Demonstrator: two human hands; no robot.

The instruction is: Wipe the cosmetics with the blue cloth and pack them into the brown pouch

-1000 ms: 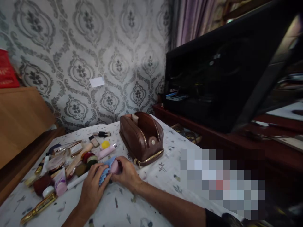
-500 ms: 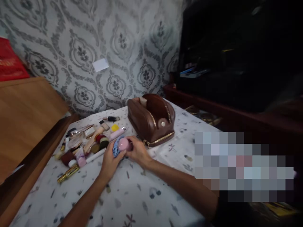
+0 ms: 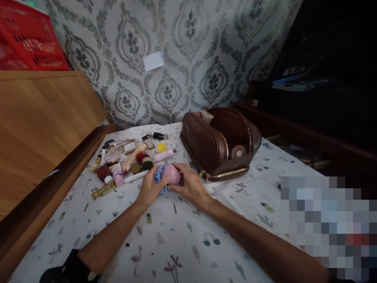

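Note:
Over the near part of the table my left hand [image 3: 149, 188] is closed on a blue ruffled scrunchie [image 3: 159, 175]. Against the scrunchie sits a smooth, rounded pink makeup sponge [image 3: 172, 174], which my right hand [image 3: 192, 188] grips from the right side. Fingers of both hands meet around these two things and hide their undersides. Just behind my right hand stands a brown leather cosmetic bag [image 3: 198, 143], unzipped, with its top gaping. To the left lies a loose pile of makeup, including a pink tube [image 3: 163, 156], a white stick [image 3: 136, 176] and a gold tube [image 3: 103, 189].
A patterned white cloth [image 3: 159, 239] covers the table. At left rises a wooden panel [image 3: 50, 118] with a red basket [image 3: 32, 39] on top. A dark cabinet [image 3: 330, 129] borders the right side. A blurred-out patch hides the right front.
The view has shifted left and somewhat down, so everything appears farther right. Both hands still hold the scrunchie and sponge, and the sponge has turned slightly between the fingers.

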